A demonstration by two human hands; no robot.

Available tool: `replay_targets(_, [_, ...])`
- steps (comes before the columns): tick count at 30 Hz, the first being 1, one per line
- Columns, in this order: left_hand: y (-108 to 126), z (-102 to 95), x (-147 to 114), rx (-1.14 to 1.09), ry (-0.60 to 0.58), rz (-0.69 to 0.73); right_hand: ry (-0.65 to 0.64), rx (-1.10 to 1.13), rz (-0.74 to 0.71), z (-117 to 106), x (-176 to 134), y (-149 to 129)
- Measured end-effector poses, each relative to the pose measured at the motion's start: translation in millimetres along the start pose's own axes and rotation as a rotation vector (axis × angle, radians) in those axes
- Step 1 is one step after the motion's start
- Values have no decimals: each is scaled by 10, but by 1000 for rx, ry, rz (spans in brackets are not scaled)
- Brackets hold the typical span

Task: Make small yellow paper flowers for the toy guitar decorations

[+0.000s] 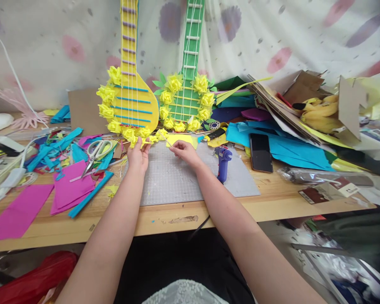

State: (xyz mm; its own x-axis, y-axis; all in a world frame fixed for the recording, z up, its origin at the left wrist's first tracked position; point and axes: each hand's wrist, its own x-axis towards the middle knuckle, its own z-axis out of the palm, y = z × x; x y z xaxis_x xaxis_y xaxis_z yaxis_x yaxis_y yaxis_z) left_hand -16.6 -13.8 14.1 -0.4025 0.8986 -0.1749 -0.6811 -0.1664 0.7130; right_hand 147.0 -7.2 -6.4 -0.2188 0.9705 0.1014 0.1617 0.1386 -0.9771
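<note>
My left hand is closed around a piece of folded yellow paper just below the yellow paper guitar. Between the fingertips of my right hand is a thin pale stick, pointing up and left towards a small yellow paper flower. Whether stick and flower touch, I cannot tell. A green paper guitar, edged with yellow flowers, stands behind my hands. Under them lies a grey cutting mat. A sheet of yellow paper lies behind my right hand.
A blue glue gun stands on the mat, right of my right forearm. Further right are a phone and blue paper. Scissors, magenta sheets and paper scraps lie left. Cardboard is piled back right.
</note>
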Motion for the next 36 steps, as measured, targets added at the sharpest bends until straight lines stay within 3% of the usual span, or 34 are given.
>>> replay_targets(6, [-48, 36, -97, -20, -181, -279, -33, 529, 135, 60, -15, -33])
replay_targets(11, [-143, 27, -134, 56, -338, -379, -116, 744, 171, 98, -24, -45])
replay_targets(23, [-239, -1, -128, 171, -353, -269, -44, 705, 157, 106, -35, -81])
replay_targets(32, [-257, 23, -180, 223, -372, -415, -45, 806, 182, 131, -2, -45])
replay_targets(36, [-279, 16, -180, 264, -381, -412, -4, 835, 168, 133, 7, -38])
